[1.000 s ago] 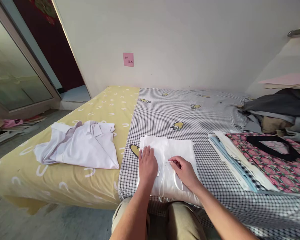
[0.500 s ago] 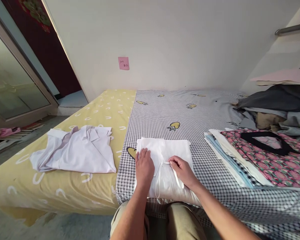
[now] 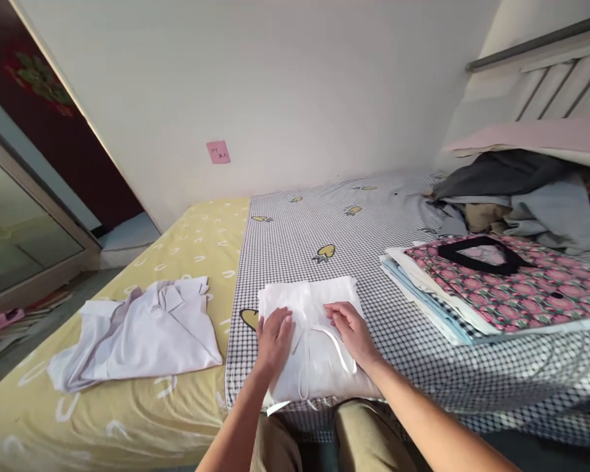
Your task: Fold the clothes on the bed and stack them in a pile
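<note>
A white folded garment (image 3: 324, 373) lies in front of me near the bed's front edge. Thin white ties (image 3: 305, 367) hang in loops down its middle. My left hand (image 3: 274, 334) rests on its left side with the fingers laid out over the cloth. On the upper right of the garment lies my right hand (image 3: 351, 331), fingers extended and touching the fabric, with one tie curving beside the wrist. Neither hand grips anything that I can see.
To the left a pale lavender shirt (image 3: 147, 334) lies loosely spread on the yellow sheet (image 3: 196, 246). On the right sits a stack of folded clothes topped by a pink floral garment (image 3: 521, 285). Behind it is a heap of grey clothes (image 3: 496, 177). A pink note (image 3: 218, 152) is on the wall.
My right hand has let go of the white tie and moved up onto the cloth, its fingers now extended. My left hand stays on the left side. The view has turned to the right.
</note>
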Available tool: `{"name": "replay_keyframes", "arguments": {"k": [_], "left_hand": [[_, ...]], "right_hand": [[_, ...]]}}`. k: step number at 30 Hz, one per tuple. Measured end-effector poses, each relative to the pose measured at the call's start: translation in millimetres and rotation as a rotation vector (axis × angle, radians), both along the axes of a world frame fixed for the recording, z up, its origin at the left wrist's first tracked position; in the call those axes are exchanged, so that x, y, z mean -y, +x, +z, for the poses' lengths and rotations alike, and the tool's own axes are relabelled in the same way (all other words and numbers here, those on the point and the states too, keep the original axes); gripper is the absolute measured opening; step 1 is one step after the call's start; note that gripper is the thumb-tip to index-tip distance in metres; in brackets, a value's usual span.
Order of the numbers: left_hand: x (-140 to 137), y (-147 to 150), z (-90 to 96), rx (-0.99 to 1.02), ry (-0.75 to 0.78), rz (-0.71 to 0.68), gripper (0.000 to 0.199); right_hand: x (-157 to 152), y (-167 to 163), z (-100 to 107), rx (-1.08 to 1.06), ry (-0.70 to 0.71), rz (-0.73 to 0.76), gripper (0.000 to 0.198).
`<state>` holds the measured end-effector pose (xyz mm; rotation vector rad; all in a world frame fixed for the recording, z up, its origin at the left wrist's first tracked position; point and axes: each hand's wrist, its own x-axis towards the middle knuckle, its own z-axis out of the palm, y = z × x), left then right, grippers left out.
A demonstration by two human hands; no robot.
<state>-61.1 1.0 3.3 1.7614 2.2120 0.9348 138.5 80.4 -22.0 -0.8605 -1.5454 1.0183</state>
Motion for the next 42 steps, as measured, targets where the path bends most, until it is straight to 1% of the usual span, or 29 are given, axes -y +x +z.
{"name": "replay_keyframes", "arguments": {"k": [2,5,8,10,13,17,20,25,29,32,34,39,41,42], "left_hand": [[7,-7,0.4,0.003,-0.028,-0.064,0.033],[16,-12,-1.8,-0.031,-0.03,-0.152,0.026],[19,-9,-4.2,-0.035,0.003,-0.169,0.026],[18,-4,-4.5,0.008,0.038,-0.126,0.022],[18,3,-3.1,0.1,0.098,-0.069,0.023],[23,0,1.4,0.229,0.141,-0.049,0.024],[30,-8,6.2,0.278,0.141,-0.003,0.029],[45,-20,13.5,0.307,0.105,0.106,0.038],[54,-24,17.8,0.346,0.075,0.238,0.043],[58,-26,20.7,0.388,0.093,0.334,0.046],[61,-26,22.5,0.413,0.106,0.372,0.047],[68,-22,25.4,0.468,0.144,0.427,0.046],[69,-18,27.5,0.509,0.221,0.419,0.045],[69,-16,29.3,0.502,0.28,0.388,0.044]], "right_hand": [[0,-1,1,-0.012,0.005,-0.006,0.024],[0,-3,1,-0.009,0.012,-0.021,0.023],[1,-5,2,-0.009,0.021,-0.041,0.02],[1,-6,3,-0.012,0.028,-0.053,0.018],[2,-7,4,-0.001,0.034,-0.062,0.017],[2,-7,5,-0.001,0.018,-0.065,0.018],[2,-6,5,-0.016,0.005,-0.067,0.018],[2,-6,4,-0.018,0.003,-0.054,0.018],[2,-6,4,-0.029,-0.008,-0.05,0.017],[1,-6,3,-0.033,-0.012,-0.049,0.016],[1,-6,3,-0.031,-0.013,-0.049,0.016],[1,-6,2,-0.033,-0.019,-0.045,0.017],[2,-6,3,-0.035,-0.02,-0.045,0.017],[2,-5,4,-0.034,-0.019,-0.046,0.017]]}}
